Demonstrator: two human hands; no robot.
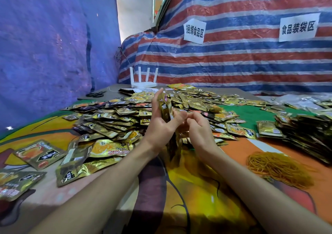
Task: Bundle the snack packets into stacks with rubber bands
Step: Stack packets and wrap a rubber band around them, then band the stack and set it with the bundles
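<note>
A stack of gold snack packets (166,111) stands on edge between my hands at the middle of the table. My left hand (161,124) holds the stack from the left, fingers up along its side and thumb across its front. My right hand (195,125) is curled against the stack's right side; what its fingers pinch is hidden. A big loose heap of gold packets (115,118) spreads behind and to the left. A pile of yellow rubber bands (276,167) lies at the right. Bundled stacks (309,131) sit at the far right.
A white router (142,82) and black scissors (96,94) lie at the table's back. Striped tarpaulin with two paper signs (195,31) hangs behind, blue tarpaulin (45,45) on the left. Loose packets (39,153) lie near the left front edge of the colourful tablecloth (197,188).
</note>
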